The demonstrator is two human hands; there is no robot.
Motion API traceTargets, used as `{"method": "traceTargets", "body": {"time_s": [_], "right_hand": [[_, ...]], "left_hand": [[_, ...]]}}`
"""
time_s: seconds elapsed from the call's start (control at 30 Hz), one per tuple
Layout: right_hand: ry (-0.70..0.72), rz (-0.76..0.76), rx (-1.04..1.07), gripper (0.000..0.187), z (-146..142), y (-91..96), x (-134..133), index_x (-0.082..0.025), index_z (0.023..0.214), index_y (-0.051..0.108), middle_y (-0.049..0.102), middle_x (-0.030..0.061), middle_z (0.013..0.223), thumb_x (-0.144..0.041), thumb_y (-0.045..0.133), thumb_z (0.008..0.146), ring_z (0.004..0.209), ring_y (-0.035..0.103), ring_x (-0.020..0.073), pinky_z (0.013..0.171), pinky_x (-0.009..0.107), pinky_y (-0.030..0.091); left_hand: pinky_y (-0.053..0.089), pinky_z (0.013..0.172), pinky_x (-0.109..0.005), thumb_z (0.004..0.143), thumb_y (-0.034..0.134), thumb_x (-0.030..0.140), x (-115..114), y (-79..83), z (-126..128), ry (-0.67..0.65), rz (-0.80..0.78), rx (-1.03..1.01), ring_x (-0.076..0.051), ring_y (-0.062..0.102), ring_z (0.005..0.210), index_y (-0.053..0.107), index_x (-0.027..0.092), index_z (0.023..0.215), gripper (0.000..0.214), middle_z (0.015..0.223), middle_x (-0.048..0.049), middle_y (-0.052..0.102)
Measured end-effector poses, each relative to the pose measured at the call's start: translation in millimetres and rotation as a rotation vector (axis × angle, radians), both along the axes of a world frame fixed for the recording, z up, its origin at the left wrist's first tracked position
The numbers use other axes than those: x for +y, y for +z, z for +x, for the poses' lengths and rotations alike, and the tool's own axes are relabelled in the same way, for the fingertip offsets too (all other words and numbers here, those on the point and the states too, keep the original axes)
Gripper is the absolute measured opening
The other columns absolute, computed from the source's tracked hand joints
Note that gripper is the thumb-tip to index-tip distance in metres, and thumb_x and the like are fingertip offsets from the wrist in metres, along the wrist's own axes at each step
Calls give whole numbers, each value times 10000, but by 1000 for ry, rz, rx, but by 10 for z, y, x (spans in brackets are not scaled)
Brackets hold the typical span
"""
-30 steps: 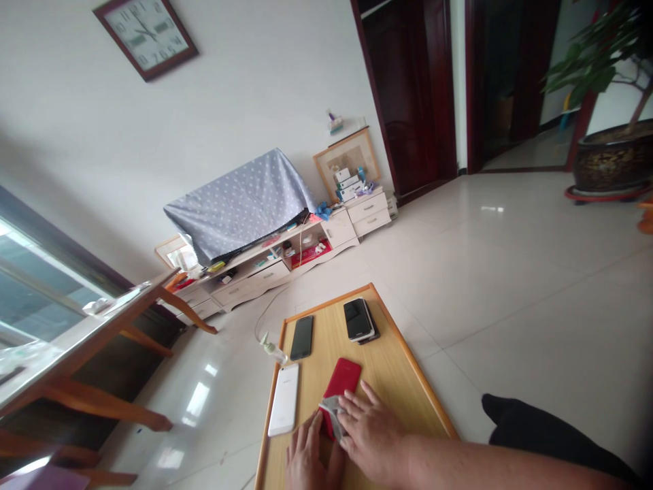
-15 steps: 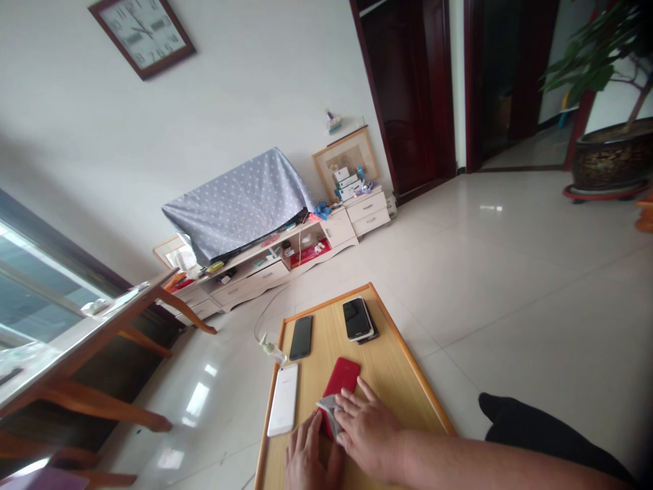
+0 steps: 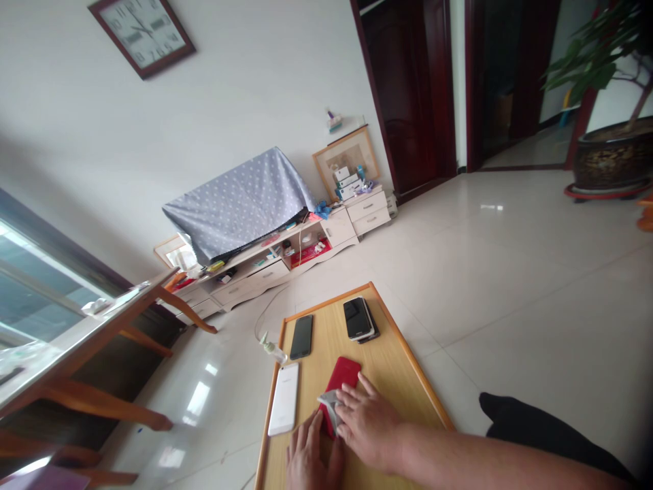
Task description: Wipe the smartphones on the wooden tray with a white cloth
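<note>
A red phone (image 3: 343, 376) lies on the low wooden table (image 3: 392, 371). My right hand (image 3: 364, 422) presses a small grey cloth (image 3: 329, 401) onto the phone's near half, fingers closed over the cloth. My left hand (image 3: 307, 452) lies flat beside it at the phone's near end, fingers stretched toward the cloth. A white phone (image 3: 283, 407) lies to the left. Farther back are a black phone (image 3: 301, 336) and a short stack of dark phones (image 3: 360, 319).
A small bottle (image 3: 270, 347) stands on the floor at the table's far left corner. A dark-clothed leg (image 3: 541, 429) is at the right. A wooden dining table (image 3: 76, 333) stands left, with a covered TV on a white cabinet (image 3: 265, 269) behind and a potted plant (image 3: 609, 156) far right.
My right hand has shifted the grey cloth slightly along the red phone. The left hand and the other phones have stayed in place.
</note>
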State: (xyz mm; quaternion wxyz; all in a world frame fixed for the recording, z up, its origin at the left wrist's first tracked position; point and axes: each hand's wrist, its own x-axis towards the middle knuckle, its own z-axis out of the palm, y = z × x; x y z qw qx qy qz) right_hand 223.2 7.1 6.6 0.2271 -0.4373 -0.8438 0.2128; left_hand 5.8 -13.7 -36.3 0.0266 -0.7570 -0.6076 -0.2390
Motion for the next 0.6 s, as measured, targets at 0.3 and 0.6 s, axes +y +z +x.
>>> {"method": "traceTargets", "body": {"time_s": [0.3, 0.6], "right_hand": [[-25, -37, -12, 607, -11, -30, 54, -140, 1477, 475, 378, 163, 1579, -506, 286, 1032, 1497, 266, 306, 1235, 560, 62], [-168, -18, -22, 513, 82, 14, 241, -170, 1411, 556, 453, 140, 1540, -402, 290, 1037, 1472, 331, 285, 1229, 567, 39]], "left_hand": [[507, 918, -450, 834, 564, 460, -2, -3, 15, 7, -8, 5, -303, 613, 1180, 609, 233, 1300, 521, 1300, -113, 659], [507, 916, -458, 851, 566, 464, -8, -9, -2, 2, -30, 24, -311, 596, 1199, 601, 246, 1308, 507, 1318, -107, 646]]}}
